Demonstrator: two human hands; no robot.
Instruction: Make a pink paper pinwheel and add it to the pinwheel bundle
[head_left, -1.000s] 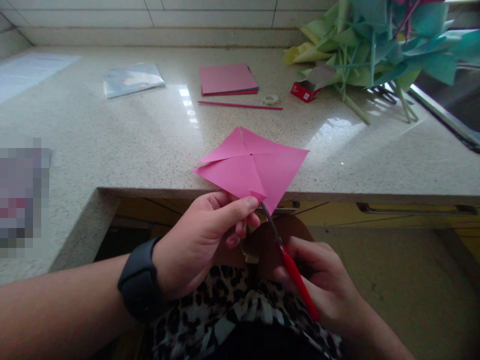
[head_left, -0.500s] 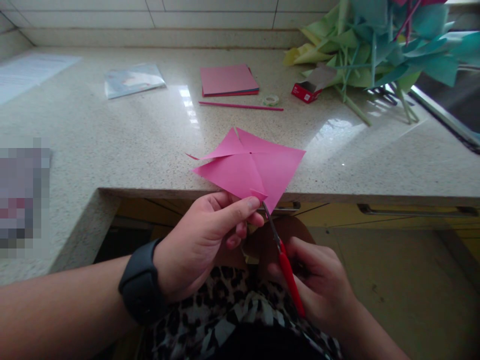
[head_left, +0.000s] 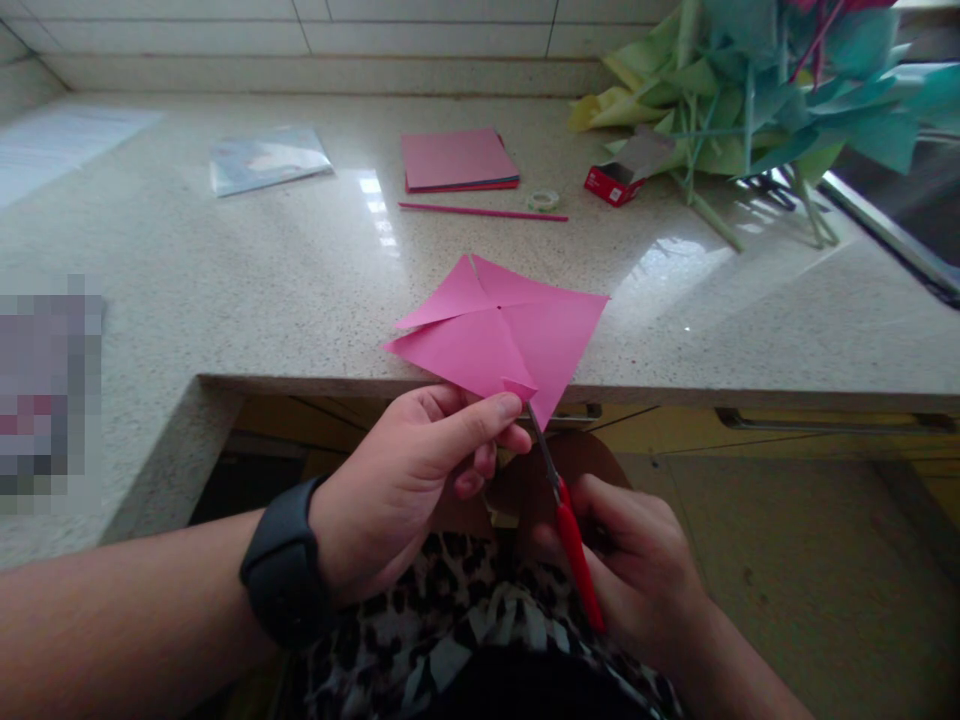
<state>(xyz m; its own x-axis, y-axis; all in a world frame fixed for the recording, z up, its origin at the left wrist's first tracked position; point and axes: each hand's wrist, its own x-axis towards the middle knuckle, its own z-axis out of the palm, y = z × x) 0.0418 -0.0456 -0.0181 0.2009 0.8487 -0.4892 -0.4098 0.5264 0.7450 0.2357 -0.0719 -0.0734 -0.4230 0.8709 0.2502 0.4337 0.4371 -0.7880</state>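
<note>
A square of pink paper (head_left: 555,335), slit inward from its corners toward a small dark hole in the middle, is held out over the counter's front edge. My left hand (head_left: 427,455) pinches its near side between thumb and fingers, with a small flap curled up at the thumb tip. Red-handled scissors (head_left: 574,550) are gripped in my right hand (head_left: 637,550). Their blades point up and away from me and meet the paper's near corner beside my left thumb; the blade tips are hidden by the paper.
Farther back on the speckled counter (head_left: 300,290) lie a stack of coloured paper (head_left: 459,160), a thin pink stick (head_left: 484,212), a tape roll (head_left: 543,200) and a small red box (head_left: 613,184). Paper flowers (head_left: 750,100) stand back right near the sink. A clear packet (head_left: 270,160) lies at left.
The thin pink sliver at the paper's left corner has gone from view, and that corner's edge is now trimmed. Both hands and the scissors have hardly moved.
</note>
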